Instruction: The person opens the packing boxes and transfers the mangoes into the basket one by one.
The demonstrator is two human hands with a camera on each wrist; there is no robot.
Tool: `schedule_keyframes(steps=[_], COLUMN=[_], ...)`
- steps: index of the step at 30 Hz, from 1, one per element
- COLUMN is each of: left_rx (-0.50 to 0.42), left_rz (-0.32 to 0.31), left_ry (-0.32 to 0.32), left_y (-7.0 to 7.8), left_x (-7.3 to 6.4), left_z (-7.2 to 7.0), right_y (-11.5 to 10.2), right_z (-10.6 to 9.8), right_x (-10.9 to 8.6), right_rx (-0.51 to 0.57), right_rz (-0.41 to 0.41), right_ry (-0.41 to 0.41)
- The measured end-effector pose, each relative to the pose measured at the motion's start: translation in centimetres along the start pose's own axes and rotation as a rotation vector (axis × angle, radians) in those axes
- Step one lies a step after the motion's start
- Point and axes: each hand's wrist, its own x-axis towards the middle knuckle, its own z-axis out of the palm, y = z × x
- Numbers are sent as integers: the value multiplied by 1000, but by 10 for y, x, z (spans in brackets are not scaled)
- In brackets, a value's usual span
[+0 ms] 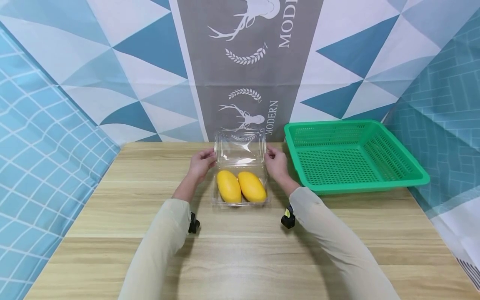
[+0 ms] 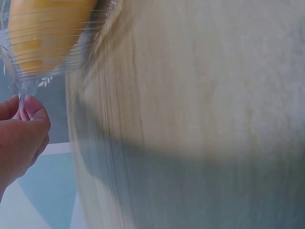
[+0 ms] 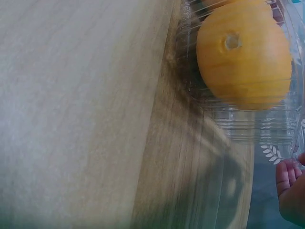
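Two yellow mangoes (image 1: 229,186) lie side by side in a clear plastic clamshell box (image 1: 240,204) on the table. Its hinged lid (image 1: 241,152) stands raised at the back. At the lid's left edge my left hand (image 1: 201,163) pinches the plastic between thumb and fingers; the left wrist view shows this hand (image 2: 24,136) on a thin clear rim. My right hand (image 1: 276,163) pinches the lid's right edge, and in the right wrist view its fingertips (image 3: 288,174) sit right at the rim. Through the ribbed wall a mango (image 3: 245,57) shows close up.
A green plastic basket (image 1: 408,177) with a perforated bottom stands at the back right, close to my right hand. Behind the wood-grain table (image 1: 240,250) hangs a patterned cloth (image 1: 150,62), with blue tile-patterned cloth (image 1: 45,154) on the left.
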Motion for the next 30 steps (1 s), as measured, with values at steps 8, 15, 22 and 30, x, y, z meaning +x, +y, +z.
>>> schedule_keyframes(steps=[8,15,22,30], left_rx=[9,20,42,39], left_rz=[-14,-50,-69,-77], left_ry=[2,10,7,5], left_y=[0,-2,-5,-7], left_x=[0,0,0,0], left_z=[1,1,0,1], right_y=[4,7,8,10], right_z=[1,2,1,1], right_x=[0,0,-2,-2], right_rx=[-35,-24,-40,-45], right_rz=[-15,-12,1,-19], right_ry=[1,4,-9,-7])
